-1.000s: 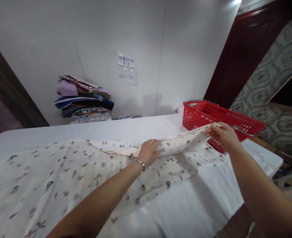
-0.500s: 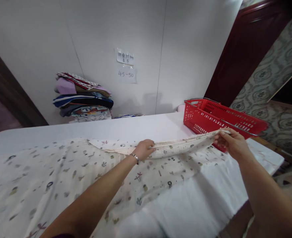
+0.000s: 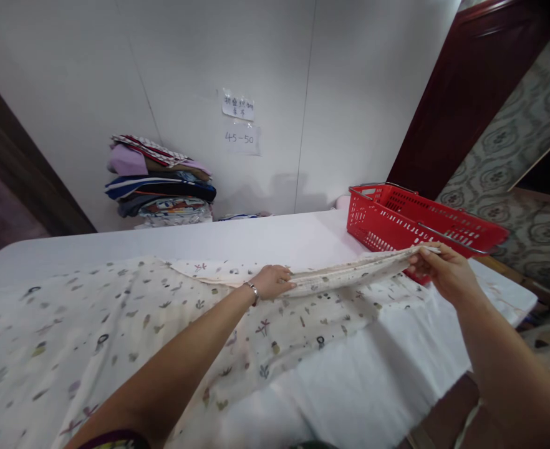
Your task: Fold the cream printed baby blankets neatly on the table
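A cream printed cloth (image 3: 130,312), dotted with small leaf and flower marks, lies spread over the near and left part of the white-covered worktop (image 3: 265,234), its near edge hanging towards the person. The left hand (image 3: 275,282), with a thin bracelet (image 3: 253,290) at the wrist, rests low on the cloth near the middle of the worktop, its grip closed around a gathered edge of the fabric. From there the edge runs rightward as a taut, narrow band, rising off the surface to the right hand (image 3: 441,269), whose grip pinches the band's end between thumb and fingers, above the right end of the worktop. Just beyond the right hand stands a red basket (image 3: 443,221) with a wire handle, at the far right corner of the worktop; I cannot tell whether anything lies in it. At the far left, against the pale wall, sits a stack of folded fabrics (image 3: 160,187) in mixed colours. Two paper notes (image 3: 238,121) are stuck to the wall right of the stack.
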A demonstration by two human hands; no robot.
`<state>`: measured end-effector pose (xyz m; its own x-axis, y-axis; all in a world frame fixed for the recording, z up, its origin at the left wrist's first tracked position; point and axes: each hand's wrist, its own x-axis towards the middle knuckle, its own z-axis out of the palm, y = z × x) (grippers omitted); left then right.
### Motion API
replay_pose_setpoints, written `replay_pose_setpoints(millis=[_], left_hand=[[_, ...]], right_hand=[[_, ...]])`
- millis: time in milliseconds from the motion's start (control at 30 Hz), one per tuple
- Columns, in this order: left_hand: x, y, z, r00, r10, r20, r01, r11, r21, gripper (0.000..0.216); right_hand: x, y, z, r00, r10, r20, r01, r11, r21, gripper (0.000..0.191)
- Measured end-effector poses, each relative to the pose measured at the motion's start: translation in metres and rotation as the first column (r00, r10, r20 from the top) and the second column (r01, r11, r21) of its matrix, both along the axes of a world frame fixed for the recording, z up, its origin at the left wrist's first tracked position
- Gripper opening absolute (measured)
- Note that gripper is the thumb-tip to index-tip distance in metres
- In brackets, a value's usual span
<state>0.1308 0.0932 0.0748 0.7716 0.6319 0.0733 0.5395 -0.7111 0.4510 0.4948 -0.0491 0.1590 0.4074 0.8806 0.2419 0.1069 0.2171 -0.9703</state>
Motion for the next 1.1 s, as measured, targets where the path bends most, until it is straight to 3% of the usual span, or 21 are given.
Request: replay_pose_setpoints(millis=[133,300,500,600,667,767,800,900,1000,1100], left_hand=[[-0.003,0.000,0.002,0.999,0.001,-0.035,0.002,0.998,0.064,0.030],[-0.007,0.002,-0.002,1.000,0.021,-0.011,-0.020,0.999,0.050,0.030],[-0.008,0.003,0.000,0.949,0.204,0.239,-0.207,0.978,-0.014,0.024],[-0.008,0.001,0.012,0.912,0.191,0.362,-0.205,0.979,0.001,0.025],[-0.009,-0.001,0.026,0.891,0.130,0.434,-0.173,0.983,0.060,0.026],[-0.013,-0.005,0.052,0.821,0.104,0.561,-0.244,0.953,0.180,0.027],[-0.014,-0.006,0.062,0.793,0.131,0.595,-0.308,0.929,0.205,0.029],[-0.019,-0.010,0.089,0.752,0.217,0.623,-0.446,0.863,0.238,0.036],[-0.023,-0.015,0.108,0.798,0.186,0.574,-0.423,0.851,0.312,0.029],[-0.023,-0.022,0.120,0.808,0.141,0.573,-0.412,0.830,0.377,0.024]], right_hand=[[0.003,-0.005,-0.004,1.000,-0.009,0.004,0.009,1.000,-0.016,0.025],[0.007,-0.006,-0.008,0.999,-0.033,0.003,0.033,0.999,-0.040,0.028],[0.014,0.004,-0.002,0.998,-0.050,0.043,0.053,0.995,-0.080,0.028],[0.014,0.014,0.018,0.991,-0.088,0.098,0.091,0.995,-0.030,0.026],[0.009,0.019,0.039,0.976,-0.168,0.141,0.152,0.981,0.122,0.024],[-0.006,0.023,0.075,0.933,-0.327,0.153,0.218,0.848,0.483,0.021],[-0.011,0.023,0.086,0.931,-0.328,0.161,0.198,0.822,0.534,0.020],[-0.022,0.021,0.111,0.921,-0.339,0.192,0.180,0.807,0.563,0.018],[-0.027,0.015,0.126,0.873,-0.440,0.211,0.223,0.744,0.629,0.017],[-0.033,0.005,0.135,0.848,-0.453,0.274,0.226,0.779,0.585,0.019]])
